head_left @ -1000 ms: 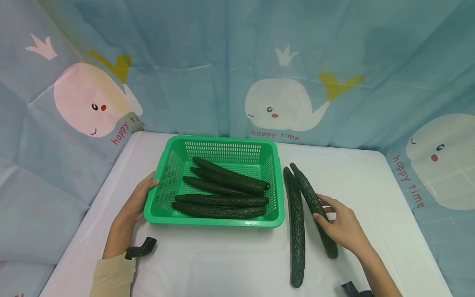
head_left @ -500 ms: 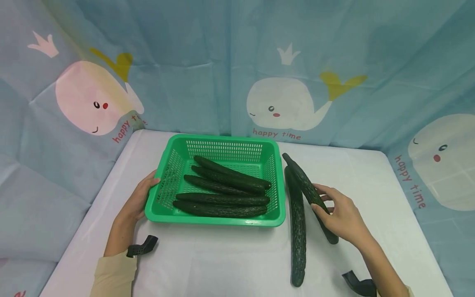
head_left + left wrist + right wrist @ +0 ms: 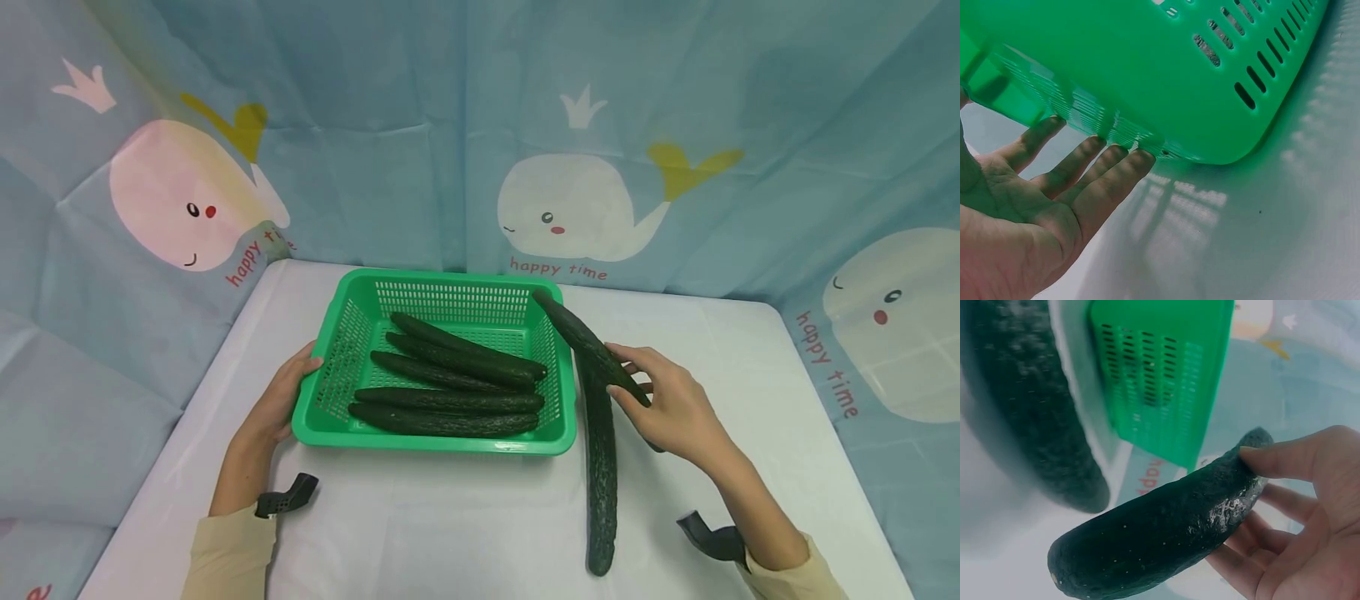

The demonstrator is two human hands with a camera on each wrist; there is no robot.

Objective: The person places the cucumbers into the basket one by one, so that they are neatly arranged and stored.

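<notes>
In the head view my right hand (image 3: 667, 404) pinches a dark green cucumber (image 3: 581, 333) between thumb and fingers. It is raised and slanted, its far end over the basket's right rim. The right wrist view shows this cucumber (image 3: 1166, 531) along its length, thumb on one side and fingers on the other. Another cucumber (image 3: 602, 492) lies on the table right of the basket, partly overlapped by the held one. My left hand (image 3: 281, 396) holds the left rim of the green plastic basket (image 3: 431, 443); in the left wrist view its fingers (image 3: 1107, 181) press the outer wall.
Several cucumbers (image 3: 450, 402) lie inside the basket, roughly side by side. A white cloth (image 3: 450, 517) covers the table. Behind and beside it hangs a blue curtain (image 3: 375, 192) printed with whales. A black wrist mount (image 3: 288, 497) sits on each forearm.
My right hand has lifted its cucumber off the table and carried it up and left, from beside the other cucumber to over the basket's right rim. My left hand has stayed at the basket.
</notes>
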